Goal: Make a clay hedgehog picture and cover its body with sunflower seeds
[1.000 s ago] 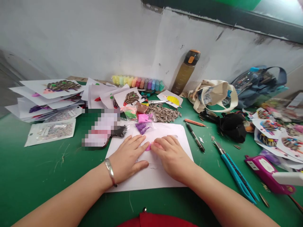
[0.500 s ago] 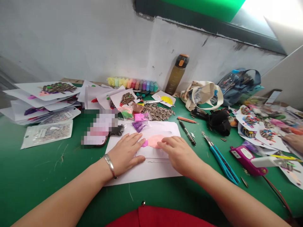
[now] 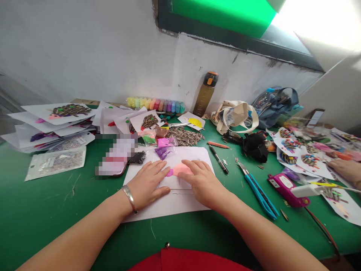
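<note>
Flat salmon-pink clay shape (image 3: 178, 169) lies on white paper sheet (image 3: 166, 207), round magenta clay blob (image 3: 169, 172) against its left end. Right hand (image 3: 204, 183) loosely open, fingers over the pink, probably to flatten it; grips nothing. Left hand (image 3: 148, 182) open, palm down beside the blob, likely steadying the sheet. Just beyond: purple clay in clear plastic (image 3: 163, 152), heaped striped seeds (image 3: 186, 137), presumably for easy reach. Rightward: black pen (image 3: 219, 160), blue-handled cutter (image 3: 259, 195), blade pointing away from the person.
</note>
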Demonstrator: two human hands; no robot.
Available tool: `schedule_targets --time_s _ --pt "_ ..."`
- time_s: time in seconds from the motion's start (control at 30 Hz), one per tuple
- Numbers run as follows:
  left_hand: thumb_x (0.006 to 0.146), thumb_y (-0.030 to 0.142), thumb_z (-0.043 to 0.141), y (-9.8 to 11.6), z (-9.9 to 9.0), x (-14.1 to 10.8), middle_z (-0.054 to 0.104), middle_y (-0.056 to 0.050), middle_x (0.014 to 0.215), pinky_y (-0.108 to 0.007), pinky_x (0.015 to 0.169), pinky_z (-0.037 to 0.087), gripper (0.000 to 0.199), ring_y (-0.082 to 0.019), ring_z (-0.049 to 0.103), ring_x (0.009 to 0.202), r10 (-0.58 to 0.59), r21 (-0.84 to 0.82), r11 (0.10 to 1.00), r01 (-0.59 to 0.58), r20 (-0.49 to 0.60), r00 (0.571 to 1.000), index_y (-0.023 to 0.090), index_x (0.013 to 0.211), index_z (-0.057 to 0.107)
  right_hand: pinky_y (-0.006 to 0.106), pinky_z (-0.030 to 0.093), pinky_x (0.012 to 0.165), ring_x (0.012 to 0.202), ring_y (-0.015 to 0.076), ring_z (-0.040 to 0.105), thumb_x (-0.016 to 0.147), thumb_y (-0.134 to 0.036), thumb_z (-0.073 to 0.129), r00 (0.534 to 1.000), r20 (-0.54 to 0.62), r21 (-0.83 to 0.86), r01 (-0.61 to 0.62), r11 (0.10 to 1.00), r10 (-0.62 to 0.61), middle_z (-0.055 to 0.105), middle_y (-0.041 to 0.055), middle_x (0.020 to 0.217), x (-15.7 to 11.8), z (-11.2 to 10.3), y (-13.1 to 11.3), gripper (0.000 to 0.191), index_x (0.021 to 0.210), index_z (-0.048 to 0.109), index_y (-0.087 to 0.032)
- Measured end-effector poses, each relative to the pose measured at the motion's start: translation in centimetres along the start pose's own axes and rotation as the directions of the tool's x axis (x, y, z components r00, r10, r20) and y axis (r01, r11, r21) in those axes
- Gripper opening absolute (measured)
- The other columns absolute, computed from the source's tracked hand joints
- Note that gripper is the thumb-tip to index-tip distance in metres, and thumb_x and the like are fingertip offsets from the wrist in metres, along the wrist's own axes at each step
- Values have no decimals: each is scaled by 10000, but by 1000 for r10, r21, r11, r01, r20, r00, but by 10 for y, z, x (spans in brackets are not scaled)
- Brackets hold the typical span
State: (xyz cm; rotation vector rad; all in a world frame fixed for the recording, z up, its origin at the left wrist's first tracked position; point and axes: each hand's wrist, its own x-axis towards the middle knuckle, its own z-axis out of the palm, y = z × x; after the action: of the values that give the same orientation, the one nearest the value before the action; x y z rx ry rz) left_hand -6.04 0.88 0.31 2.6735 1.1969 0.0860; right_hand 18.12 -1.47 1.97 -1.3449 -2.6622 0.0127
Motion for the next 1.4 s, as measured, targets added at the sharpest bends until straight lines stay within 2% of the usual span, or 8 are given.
schedule_targets --time_s 0.1,0.3,0.43,0.73,0.83,1.07,1.2,1.4 --pt "900 526 463 -1 2 0 378 -163 1489 -540 1117 247 606 -315 343 1370 6 -14 1000 -6 -14 1000 183 1399 433 499 321 1029 1269 287 378 799 -33 496 998 -28 -11 -62 998 61 386 106 1471 -8 -2 5 536 1265 580 -283" --pt "895 537 463 -3 6 0 379 -145 1492 -522 1128 236 606 -305 344 1372 3 -13 1000 -3 -35 999 203 1400 434 567 250 1072 1327 294 337 812 -48 497 999 30 -48 -10 999 11 381 92 1483 -23 3 10 542 1282 552 -312" --pt "898 540 454 -3 4 0 378 -147 1493 -526 1125 241 603 -305 342 1373 1 -6 1000 -2 -30 1000 204 1398 439 575 228 1084 1350 292 315 786 -13 499 998 -31 -53 -47 997 46 312 108 1520 -24 4 14 569 1273 561 -299" --pt "893 533 469 -3 4 0 389 -139 1488 -536 1119 249 590 -314 358 1360 3 -26 1000 -4 -43 999 214 1389 450 611 180 1094 1358 293 304 781 -34 524 1000 -17 -28 -23 999 23 345 98 1508 -23 0 12 538 1244 589 -301" --pt "889 541 468 -3 4 1 394 -136 1486 -532 1119 250 593 -313 362 1357 3 -21 1000 -4 -41 999 218 1386 453 613 176 1098 1362 289 298 789 -65 521 999 46 6 20 1000 -20 377 77 1493 -19 -4 11 515 1241 592 -303" --pt "895 538 462 -3 4 1 393 -135 1486 -530 1117 254 591 -311 362 1356 6 -10 1000 -6 -46 999 216 1389 447 619 206 1075 1347 278 319 754 26 446 987 2 -4 -160 987 160 374 89 1488 0 -2 26 627 1270 575 -307" --pt "898 533 457 -3 4 0 403 -139 1479 -527 1119 256 590 -311 366 1354 9 -3 1000 -9 -38 999 202 1386 451 647 184 1067 1330 304 336 770 -2 473 985 54 -31 -164 986 165 412 84 1468 8 5 28 567 1239 598 -296" --pt "904 546 443 -4 4 1 383 -138 1491 -529 1119 256 602 -317 354 1360 17 3 1000 -17 -36 999 198 1396 439 616 201 1084 1330 289 349 758 22 445 981 -5 28 -194 981 194 411 89 1471 7 8 26 589 1248 595 -268"
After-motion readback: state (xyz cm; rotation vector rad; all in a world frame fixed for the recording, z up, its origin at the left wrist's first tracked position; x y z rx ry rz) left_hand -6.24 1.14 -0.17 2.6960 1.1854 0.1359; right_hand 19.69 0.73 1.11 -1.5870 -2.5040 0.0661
